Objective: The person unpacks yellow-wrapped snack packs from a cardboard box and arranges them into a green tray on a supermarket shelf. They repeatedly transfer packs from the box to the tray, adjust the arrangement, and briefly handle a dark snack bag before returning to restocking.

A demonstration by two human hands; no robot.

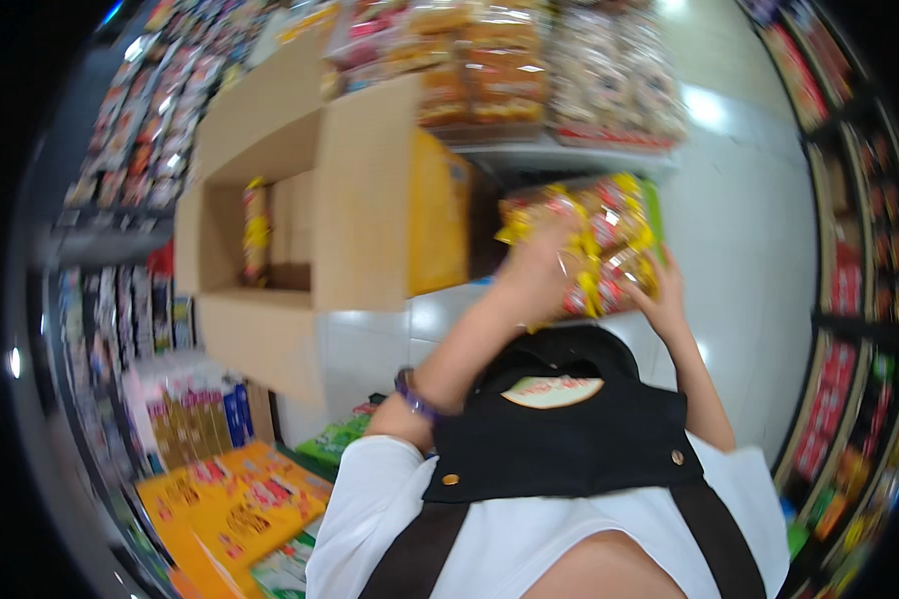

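Note:
A bundle of small snack packets [609, 230], yellow and red with see-through film, is in front of me, with a green strip along its right side. My left hand [551, 262] is on the left part of the bundle; its fingers are blurred and partly hidden among the packets, so what they grip is unclear. On the right edge of the bundle is my right hand [666, 297], its thumb over the near corner and its fingers along the side. To the left, an open cardboard box [365, 200] has a single yellow-and-red packet [257, 230] inside.
A yellow carton [440, 215] stands just right of the box. Bagged baked snacks [494, 65] are stacked on a display beyond the bundle. Orange packages [245, 494] lie at lower left. Stocked shelves [849, 290] line the right; more goods fill the left.

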